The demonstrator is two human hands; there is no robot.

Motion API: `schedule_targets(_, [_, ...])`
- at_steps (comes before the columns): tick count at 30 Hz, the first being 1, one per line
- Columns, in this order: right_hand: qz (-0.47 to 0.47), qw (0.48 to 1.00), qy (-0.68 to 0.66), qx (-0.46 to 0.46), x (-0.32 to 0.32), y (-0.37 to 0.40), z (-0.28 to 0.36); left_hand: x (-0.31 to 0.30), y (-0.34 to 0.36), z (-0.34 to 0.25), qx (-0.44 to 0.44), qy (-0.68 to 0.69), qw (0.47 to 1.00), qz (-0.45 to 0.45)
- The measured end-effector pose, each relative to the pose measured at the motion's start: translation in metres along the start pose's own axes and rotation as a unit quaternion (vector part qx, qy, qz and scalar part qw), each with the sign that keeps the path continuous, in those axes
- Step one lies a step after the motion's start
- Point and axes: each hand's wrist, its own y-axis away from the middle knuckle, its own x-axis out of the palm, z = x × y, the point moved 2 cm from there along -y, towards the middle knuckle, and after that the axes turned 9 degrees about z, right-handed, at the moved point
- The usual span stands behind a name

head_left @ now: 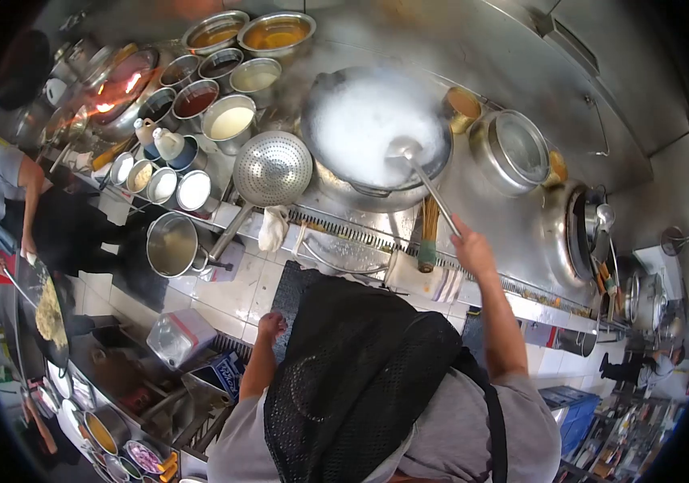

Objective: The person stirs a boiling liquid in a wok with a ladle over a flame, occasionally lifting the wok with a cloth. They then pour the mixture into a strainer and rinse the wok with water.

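My right hand (473, 246) is wrapped round the handle of a long metal ladle (433, 190). The ladle's bowl rests in the white, foamy, steaming contents of a large wok (344, 181) on the stove. My left hand (272, 324) hangs low beside my body, away from the counter, its fingers loosely curled; whether it holds anything is too small to tell. Left of the wok lies a perforated strainer (272, 168), its handle pointing toward the floor side. A bamboo brush (429, 229) and a striped towel (423, 276) are at the stove's front edge, near my right hand.
Sauce containers (230, 120) and two bottles (169, 143) stand at the left. A pot (174, 245) sits below the strainer. At the right are a lidded pot (513, 149) and another wok (576, 233). A co-worker (18, 181) at far left handles a wok of food (48, 314).
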Motion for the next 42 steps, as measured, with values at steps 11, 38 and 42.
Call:
schedule_targets(11, [0.003, 0.985, -0.169, 0.026, 0.045, -0.094, 0.043, -0.008, 0.037, 0.024, 0.155, -0.351, 0.921, -0.07])
schedule_targets(38, [0.11, 0.697, -0.701, 0.098, 0.042, -0.091, 0.071, 0.003, 0.048, 0.03, 0.126, -0.156, 0.974, -0.107])
schedule_targets(42, [0.256, 0.332, -0.898, 0.133, 0.019, -0.084, 0.094, 0.002, 0.041, 0.019, 0.139, -0.229, 0.957, -0.111])
